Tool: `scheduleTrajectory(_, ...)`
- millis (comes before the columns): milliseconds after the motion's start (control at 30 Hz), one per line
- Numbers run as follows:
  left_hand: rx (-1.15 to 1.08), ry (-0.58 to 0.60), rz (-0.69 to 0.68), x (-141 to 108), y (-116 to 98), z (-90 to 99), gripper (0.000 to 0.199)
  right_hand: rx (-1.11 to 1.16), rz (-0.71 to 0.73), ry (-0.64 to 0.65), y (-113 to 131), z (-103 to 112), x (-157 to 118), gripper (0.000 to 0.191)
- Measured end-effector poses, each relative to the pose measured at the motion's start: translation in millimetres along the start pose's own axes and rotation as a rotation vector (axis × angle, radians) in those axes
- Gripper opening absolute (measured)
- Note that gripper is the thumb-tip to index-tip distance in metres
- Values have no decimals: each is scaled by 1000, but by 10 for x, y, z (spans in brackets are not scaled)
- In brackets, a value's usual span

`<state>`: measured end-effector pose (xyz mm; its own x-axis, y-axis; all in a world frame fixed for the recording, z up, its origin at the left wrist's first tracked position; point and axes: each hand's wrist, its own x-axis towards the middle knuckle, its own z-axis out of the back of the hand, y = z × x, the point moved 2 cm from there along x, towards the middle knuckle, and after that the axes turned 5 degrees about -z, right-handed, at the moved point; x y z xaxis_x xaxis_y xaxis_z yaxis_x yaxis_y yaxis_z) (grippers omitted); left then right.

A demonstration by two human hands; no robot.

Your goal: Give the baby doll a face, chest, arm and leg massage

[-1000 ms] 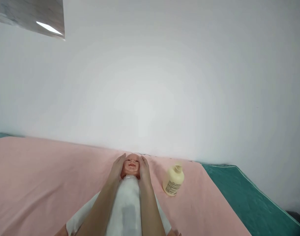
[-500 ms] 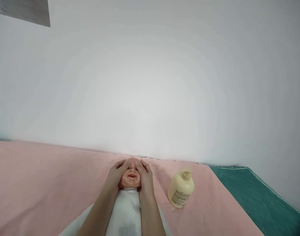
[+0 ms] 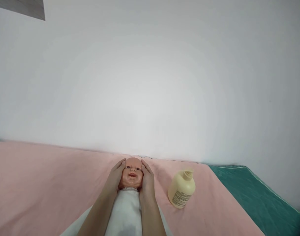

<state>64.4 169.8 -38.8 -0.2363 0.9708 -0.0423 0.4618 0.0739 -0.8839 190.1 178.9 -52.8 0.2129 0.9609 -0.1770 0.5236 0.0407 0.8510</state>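
A baby doll (image 3: 132, 177) in a white garment (image 3: 126, 209) lies face up on the pink cloth, its head away from me. My left hand (image 3: 116, 175) cups the left side of its head, and my right hand (image 3: 147, 178) cups the right side. The fingers of both hands curve round the head, with the thumbs at the temples. Eyes, nose and mouth of the doll show between my hands. Right of my right hand stands a pale yellow pump bottle (image 3: 181, 189) with a printed label.
The pink cloth (image 3: 54, 183) reaches up to a pale wall (image 3: 150, 82). On the right lies a green cloth (image 3: 258, 196) with a light edge line. A grey patch (image 3: 22, 8) is at the upper left.
My thumbs have moved outward from the doll's forehead and brows to the sides of its head, uncovering both eyes. The bottle stands where it was.
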Motion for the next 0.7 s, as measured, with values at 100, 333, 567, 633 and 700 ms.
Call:
scheduleTrajectory(100,-29,-23,-13,-18,-2,-7,32,19,-4,1,-3,-5,-3,40)
scheduleTrajectory(333,-10,-8,-14,-168,-127,-83,43,4,13,33,69,-79,-130,43)
scheduleTrajectory(567,127,44,55,-141,-173,-38,56,-45,11,23,67,-66,-148,52)
scheduleTrajectory(633,134,41,61,-132,-172,-29,55,-50,3,8,63,-55,-139,52)
scheduleTrajectory(700,135,47,61,-129,-167,-28,52,-54,1,-6,68,-49,-136,50)
